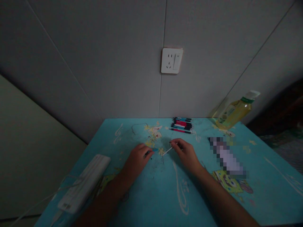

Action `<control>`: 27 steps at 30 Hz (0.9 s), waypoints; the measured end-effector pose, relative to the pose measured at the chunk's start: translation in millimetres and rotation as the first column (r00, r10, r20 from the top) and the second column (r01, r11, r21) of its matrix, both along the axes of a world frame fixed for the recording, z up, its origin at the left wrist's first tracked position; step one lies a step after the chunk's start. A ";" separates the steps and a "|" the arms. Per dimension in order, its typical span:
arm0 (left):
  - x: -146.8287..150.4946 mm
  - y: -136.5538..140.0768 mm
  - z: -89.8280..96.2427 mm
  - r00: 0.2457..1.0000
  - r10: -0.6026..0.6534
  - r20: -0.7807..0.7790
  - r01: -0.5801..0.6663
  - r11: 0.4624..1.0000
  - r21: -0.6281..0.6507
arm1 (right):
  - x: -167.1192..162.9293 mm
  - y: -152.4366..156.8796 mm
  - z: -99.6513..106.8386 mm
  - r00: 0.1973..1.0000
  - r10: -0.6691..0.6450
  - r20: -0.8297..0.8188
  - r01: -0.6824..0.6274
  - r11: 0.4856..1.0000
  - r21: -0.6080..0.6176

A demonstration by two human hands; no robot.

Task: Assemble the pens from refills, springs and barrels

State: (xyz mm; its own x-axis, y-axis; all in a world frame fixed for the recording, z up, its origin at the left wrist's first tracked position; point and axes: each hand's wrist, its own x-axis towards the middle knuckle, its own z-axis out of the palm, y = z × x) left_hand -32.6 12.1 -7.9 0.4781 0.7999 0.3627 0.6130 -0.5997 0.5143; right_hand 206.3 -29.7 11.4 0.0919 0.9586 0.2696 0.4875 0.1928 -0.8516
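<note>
Over the middle of the table, my left hand [140, 156] pinches a small blue tube-like piece [155, 150], whose tip sticks out past the fingers. A short way to its right, my right hand [185, 152] grips a thin white stick [168, 151] between thumb and fingers. The stick slants down to the left, and its lower end is close to the blue piece but apart from it. Whether the stick is a pen refill I cannot tell. Behind my right hand lies a row of red, blue and dark pens [181, 125], stacked side by side near the wall.
A white power strip [85, 183] with a cable lies at the left. On the right are a phone-like item [227, 156], blurred out, and a bottle of yellow liquid [233, 113]. The blue patterned tablecloth [151, 201] reaches the wall, which carries a socket [171, 61].
</note>
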 end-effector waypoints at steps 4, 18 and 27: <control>-0.1 -1.9 1.1 0.997 0.036 -0.072 -0.034 0.999 0.022 | -0.3 -0.4 -0.2 0.999 0.006 0.032 -0.005 1.000 -0.006; 1.8 -7.3 7.9 0.986 0.144 0.079 -0.148 0.988 0.053 | -0.6 -1.2 -1.6 0.998 0.024 0.051 -0.023 1.000 -0.009; 0.2 -2.9 7.2 0.986 0.128 0.104 -0.124 0.991 -0.048 | -1.8 -2.7 1.7 0.997 0.037 0.072 -0.036 0.999 -0.011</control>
State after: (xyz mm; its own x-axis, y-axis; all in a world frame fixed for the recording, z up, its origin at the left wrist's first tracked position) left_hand -32.4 9.3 -0.6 0.3330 0.8664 0.3722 0.6223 -0.4985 0.6035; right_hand 204.5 -32.4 13.1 0.0374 0.9635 0.2651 0.5406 0.2037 -0.8163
